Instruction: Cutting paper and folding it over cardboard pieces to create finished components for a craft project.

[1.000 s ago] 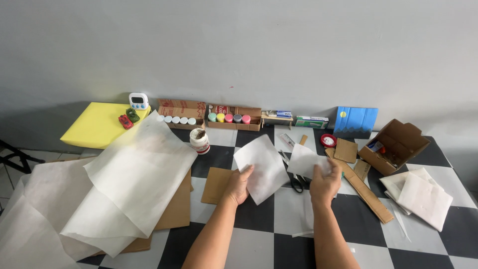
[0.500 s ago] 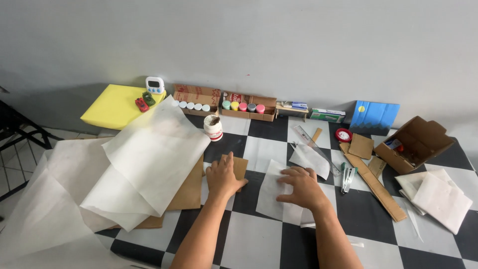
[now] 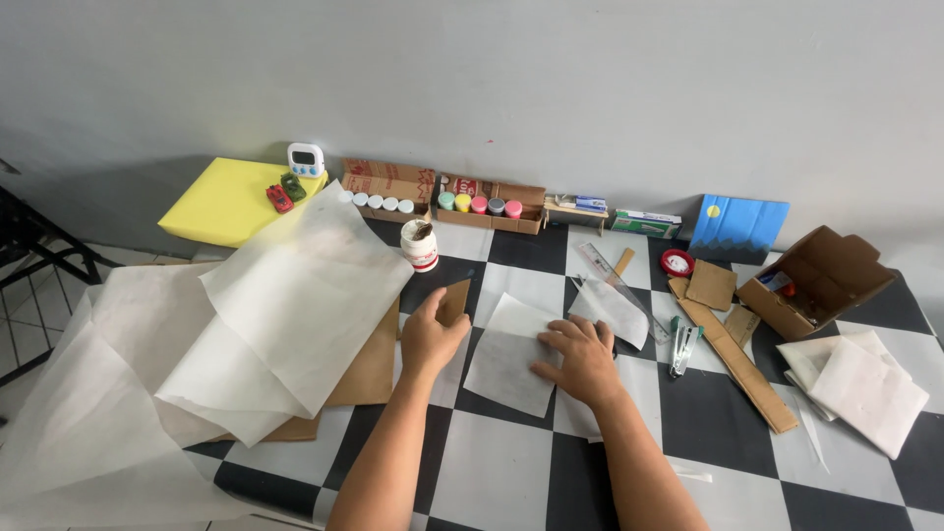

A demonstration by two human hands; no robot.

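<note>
My right hand (image 3: pixel 582 359) lies flat, fingers spread, on a white paper sheet (image 3: pixel 511 354) on the checkered surface (image 3: pixel 492 472), while my left hand (image 3: pixel 431 339) pinches a brown cardboard piece (image 3: pixel 454 300) beside it.

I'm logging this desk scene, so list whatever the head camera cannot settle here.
- Brown cardboard piece: the left hand hides most of it.
- White translucent paper sheet: the right hand covers its right edge.
- Open brown cardboard box: its contents are too small to identify.
- Large white paper sheets: cut off by the left frame edge.
</note>
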